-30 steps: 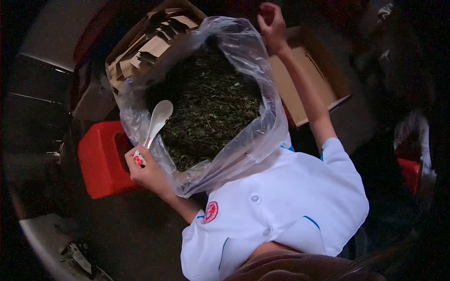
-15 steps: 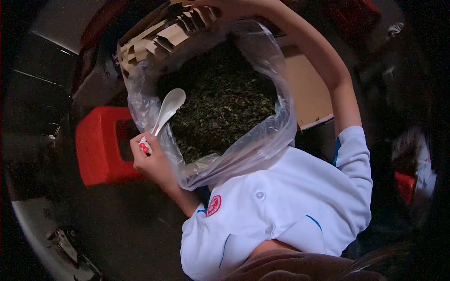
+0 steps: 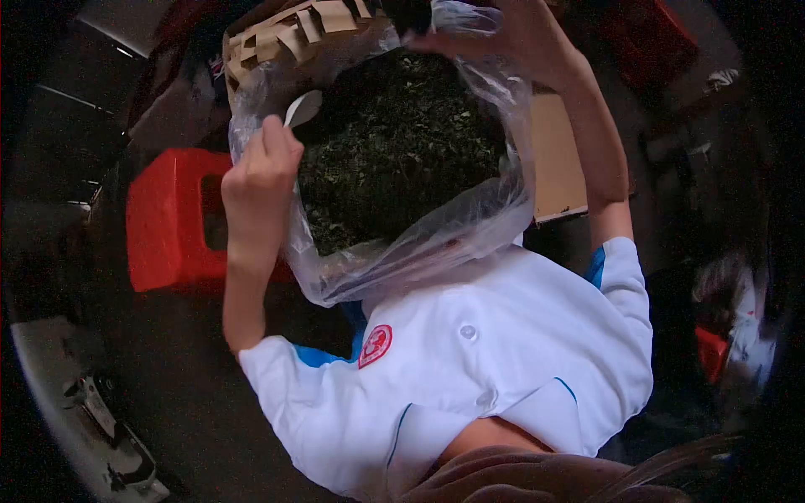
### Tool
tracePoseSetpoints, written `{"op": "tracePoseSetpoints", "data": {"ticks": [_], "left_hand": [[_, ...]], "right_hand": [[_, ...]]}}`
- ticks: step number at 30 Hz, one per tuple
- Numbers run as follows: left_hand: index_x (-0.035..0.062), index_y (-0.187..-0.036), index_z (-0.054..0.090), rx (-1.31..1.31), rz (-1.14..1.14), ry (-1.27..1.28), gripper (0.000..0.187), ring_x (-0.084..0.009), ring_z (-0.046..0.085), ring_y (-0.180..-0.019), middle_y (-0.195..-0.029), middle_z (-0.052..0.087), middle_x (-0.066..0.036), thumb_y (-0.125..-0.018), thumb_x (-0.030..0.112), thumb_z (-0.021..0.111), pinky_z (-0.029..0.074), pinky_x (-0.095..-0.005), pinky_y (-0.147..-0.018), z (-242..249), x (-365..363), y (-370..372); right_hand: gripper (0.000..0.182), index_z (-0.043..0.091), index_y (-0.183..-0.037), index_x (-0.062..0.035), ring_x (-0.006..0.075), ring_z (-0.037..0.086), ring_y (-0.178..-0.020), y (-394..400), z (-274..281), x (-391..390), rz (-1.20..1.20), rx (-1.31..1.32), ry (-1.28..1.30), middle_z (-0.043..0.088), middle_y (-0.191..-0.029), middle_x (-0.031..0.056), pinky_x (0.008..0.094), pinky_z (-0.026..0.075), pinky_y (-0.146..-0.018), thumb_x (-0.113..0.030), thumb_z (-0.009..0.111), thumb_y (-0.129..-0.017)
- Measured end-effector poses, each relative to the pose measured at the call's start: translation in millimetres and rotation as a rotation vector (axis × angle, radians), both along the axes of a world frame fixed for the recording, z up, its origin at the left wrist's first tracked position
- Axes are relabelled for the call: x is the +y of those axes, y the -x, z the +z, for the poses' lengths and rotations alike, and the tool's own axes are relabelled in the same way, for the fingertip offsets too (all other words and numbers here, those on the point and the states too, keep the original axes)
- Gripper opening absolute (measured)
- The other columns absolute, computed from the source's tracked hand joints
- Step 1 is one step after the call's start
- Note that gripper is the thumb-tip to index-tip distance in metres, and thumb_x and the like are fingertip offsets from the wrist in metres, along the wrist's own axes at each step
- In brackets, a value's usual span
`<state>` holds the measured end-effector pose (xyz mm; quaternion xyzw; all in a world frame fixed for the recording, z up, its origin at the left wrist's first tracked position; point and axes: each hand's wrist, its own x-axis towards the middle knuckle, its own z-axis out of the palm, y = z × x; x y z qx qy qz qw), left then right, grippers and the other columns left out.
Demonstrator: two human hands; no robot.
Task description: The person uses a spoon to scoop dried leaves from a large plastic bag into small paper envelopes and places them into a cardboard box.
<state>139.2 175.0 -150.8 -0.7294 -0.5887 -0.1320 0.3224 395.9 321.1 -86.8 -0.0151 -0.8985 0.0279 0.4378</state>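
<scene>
In my left hand, closed at the bag's left side, is a white spoon. Its bowl points up and right over the bag's left rim; my fingers cover the handle. A clear plastic bag stands wide open in front of me, filled with dark green dried leaves. My right hand reaches across the bag's far right rim. A digit of it stretches left over the leaves, apart from the rest, with loose plastic beside it. The other fingers are cut off by the top edge.
A cardboard box with cut flaps stands behind the bag, and a flat cardboard piece lies to its right. Left of the bag is a red plastic stool. Another red object sits at the far right back.
My left hand has moved up and forward with the spoon and turned, so less of the handle shows. My right hand has come back toward me, over the bag's far rim.
</scene>
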Motion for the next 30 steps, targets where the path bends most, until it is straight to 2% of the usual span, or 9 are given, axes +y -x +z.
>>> {"op": "tracePoseSetpoints", "data": {"ticks": [3,4,10,13,16,19,22,25,30], "left_hand": [[0.0027,-0.083,0.043,-0.131,-0.151,0.149,0.015,-0.0298,0.061,-0.052,-0.063,0.054,-0.016,-0.089,0.011,0.054,0.048,-0.0373,-0.043,4.3,8.8,3.1],[0.0042,-0.081,0.042,-0.128,-0.128,0.181,0.018,-0.0261,0.062,-0.058,-0.062,0.057,-0.012,-0.088,0.015,0.055,0.049,-0.0347,-0.048,4.8,11.1,1.7],[-0.0023,-0.082,0.048,-0.639,-0.283,0.435,0.018,-0.0372,0.060,-0.062,-0.062,0.057,-0.021,-0.088,0.014,0.052,0.044,-0.0437,-0.053,8.0,28.7,10.1],[-0.0040,-0.081,0.052,-0.768,-0.301,0.506,0.020,-0.0388,0.059,-0.061,-0.064,0.056,-0.024,-0.087,0.015,0.052,0.042,-0.0416,-0.052,-1.7,33.2,6.3],[-0.0032,-0.080,0.055,-0.874,-0.264,0.488,0.022,-0.0295,0.058,-0.051,-0.059,0.056,-0.018,-0.088,0.017,0.052,0.041,-0.0358,-0.048,-9.5,39.7,12.4],[0.0022,-0.081,0.058,-1.187,-0.139,0.669,0.020,-0.0131,0.051,-0.045,-0.055,0.053,-0.005,-0.088,0.020,0.054,0.036,-0.0263,-0.042,-10.1,44.8,18.6],[0.0076,-0.085,0.059,-1.494,-0.045,0.732,0.021,-0.0024,0.041,-0.050,-0.059,0.047,0.006,-0.093,0.025,0.051,0.030,-0.0200,-0.043,-3.1,44.4,26.8],[0.0103,-0.078,0.059,-1.626,-0.108,0.630,0.016,-0.0014,0.039,-0.043,-0.055,0.045,0.005,-0.089,0.021,0.055,0.027,-0.0169,-0.038,-2.5,48.7,43.4],[0.0089,-0.076,0.058,-1.620,-0.139,0.495,0.017,-0.0017,0.034,-0.043,-0.055,0.042,0.007,-0.089,0.019,0.054,0.022,-0.0187,-0.039,13.0,40.7,64.9]], "right_hand": [[0.063,0.046,-0.126,-0.0087,0.0265,0.049,-0.106,-2.0,-9.4,-28.1,-0.017,-0.068,0.069,0.052,-0.116,0.0085,0.0389,0.043,-0.089,-0.013,0.076,-0.072],[0.063,0.046,-0.127,-0.0095,0.0267,0.048,-0.107,-2.8,-13.0,-34.9,-0.022,-0.072,0.098,0.052,-0.117,0.0078,0.0397,0.043,-0.089,-0.014,0.076,-0.072],[0.062,0.045,-0.126,-0.0108,0.0267,0.047,-0.110,-8.4,-16.6,-47.1,-0.029,-0.084,0.132,0.052,-0.118,0.0066,0.0398,0.039,-0.091,-0.013,0.075,-0.072],[0.062,0.044,-0.126,-0.0089,0.0266,0.047,-0.111,-4.6,-18.4,-45.4,-0.004,-0.098,0.146,0.050,-0.117,0.0082,0.0394,0.039,-0.092,-0.013,0.075,-0.072],[0.061,0.043,-0.125,-0.0064,0.0266,0.048,-0.111,-1.3,-23.1,-40.6,0.029,-0.093,0.206,0.048,-0.117,0.0102,0.0385,0.039,-0.092,-0.013,0.074,-0.073],[0.060,0.043,-0.124,-0.0045,0.0250,0.050,-0.108,-1.6,-29.2,-37.8,0.008,-0.069,0.248,0.047,-0.117,0.0114,0.0352,0.043,-0.090,-0.012,0.075,-0.073],[0.059,0.043,-0.122,-0.0032,0.0228,0.052,-0.105,0.6,-35.9,-33.9,-0.014,-0.051,0.340,0.046,-0.115,0.0114,0.0314,0.046,-0.086,-0.011,0.075,-0.074],[0.058,0.044,-0.121,-0.0026,0.0213,0.054,-0.102,1.7,-34.3,-34.1,-0.004,-0.037,0.368,0.048,-0.111,0.0113,0.0301,0.048,-0.084,-0.011,0.075,-0.074],[0.054,0.045,-0.119,-0.0018,0.0208,0.055,-0.102,1.5,-30.4,-38.8,-0.050,-0.146,0.428,0.051,-0.107,0.0119,0.0317,0.047,-0.085,-0.010,0.074,-0.074]]}}
